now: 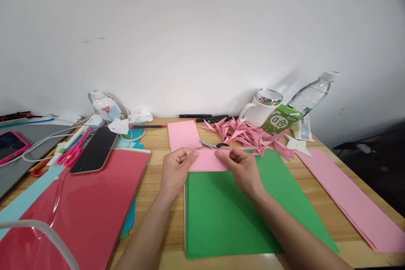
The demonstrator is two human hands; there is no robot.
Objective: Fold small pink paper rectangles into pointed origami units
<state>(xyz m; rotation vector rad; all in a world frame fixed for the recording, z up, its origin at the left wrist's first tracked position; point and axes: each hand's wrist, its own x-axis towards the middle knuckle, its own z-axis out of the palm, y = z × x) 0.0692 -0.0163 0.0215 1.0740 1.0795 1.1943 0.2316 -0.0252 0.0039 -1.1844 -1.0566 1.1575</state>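
A small pink sheet of paper [209, 162] is held up by its two ends in front of me. My left hand [177, 168] pinches its left end, thumb on the near face. On the right end, my right hand [243, 169] grips it the same way. Below it lies a stack of green paper [234, 215], with a pink edge showing at the left. Just beyond the held paper rest scissors [210, 145], their lower part partly hidden. A pile of small pink sheets [183, 134] sits behind my left hand.
Folded pink paper pieces [243, 133] are heaped before a white mug [262, 107], a green box [281, 119] and a water bottle [311, 93]. Long pink strips [354, 198] lie right. Left are red paper [91, 211], a phone [95, 149] and pink scissors [74, 147].
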